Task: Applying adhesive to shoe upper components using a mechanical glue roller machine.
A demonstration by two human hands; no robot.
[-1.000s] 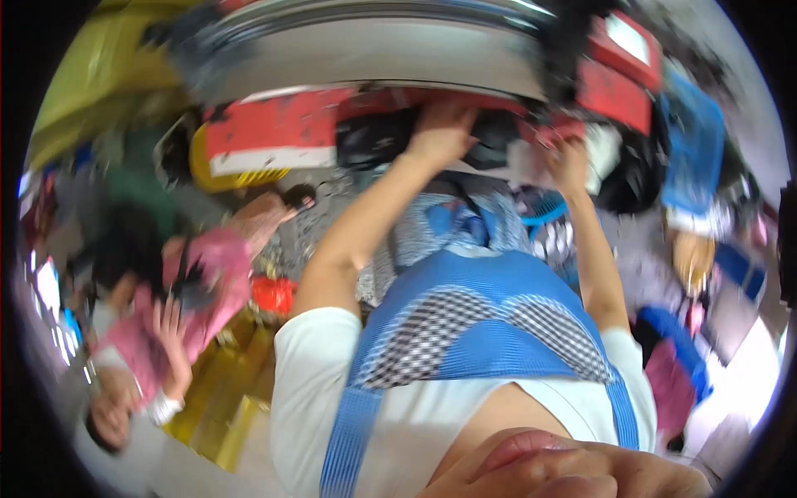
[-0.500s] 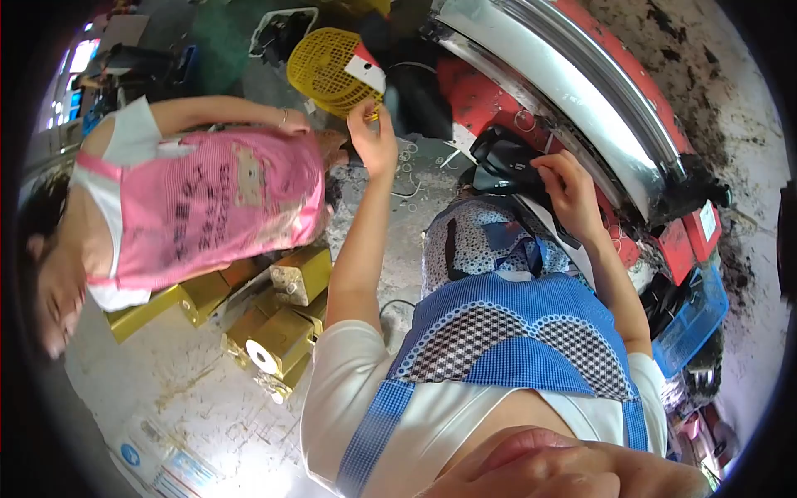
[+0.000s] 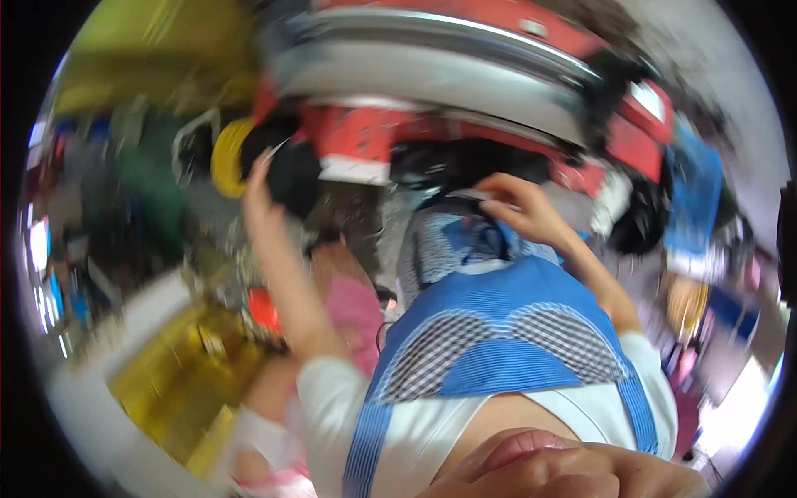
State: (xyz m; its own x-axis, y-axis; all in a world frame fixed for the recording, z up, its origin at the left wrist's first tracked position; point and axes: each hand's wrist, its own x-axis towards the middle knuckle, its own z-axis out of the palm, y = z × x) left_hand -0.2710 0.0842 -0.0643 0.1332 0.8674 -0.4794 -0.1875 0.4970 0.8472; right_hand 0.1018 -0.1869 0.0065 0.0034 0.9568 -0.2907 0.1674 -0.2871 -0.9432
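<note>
My left hand (image 3: 264, 199) is raised at the left, smeared by motion, beside a round yellow plastic basket (image 3: 229, 158) and a black shape (image 3: 290, 170). A thin white streak shows at its fingertips; I cannot make out what it is or whether the fingers grip it. My right hand (image 3: 523, 207) is over my lap, fingers bent toward the thumb in a pinch. Whatever may be between them is too blurred to name. Just beyond it lies shiny black plastic (image 3: 465, 162). Below my hands is my blue apron (image 3: 498, 319) with checked patches.
A long red and silver machine (image 3: 440, 70) crosses the far side. A blue crate (image 3: 696, 191) and a black bag (image 3: 643, 212) stand at the right. A co-worker in pink (image 3: 353, 319) is close by my left arm. Yellow metal parts (image 3: 170, 382) lie at lower left.
My view has swung, so the machine now lies level across the far side. My left hand appears farther left, apart from the basket's rim. My right hand appears a little lower and left.
</note>
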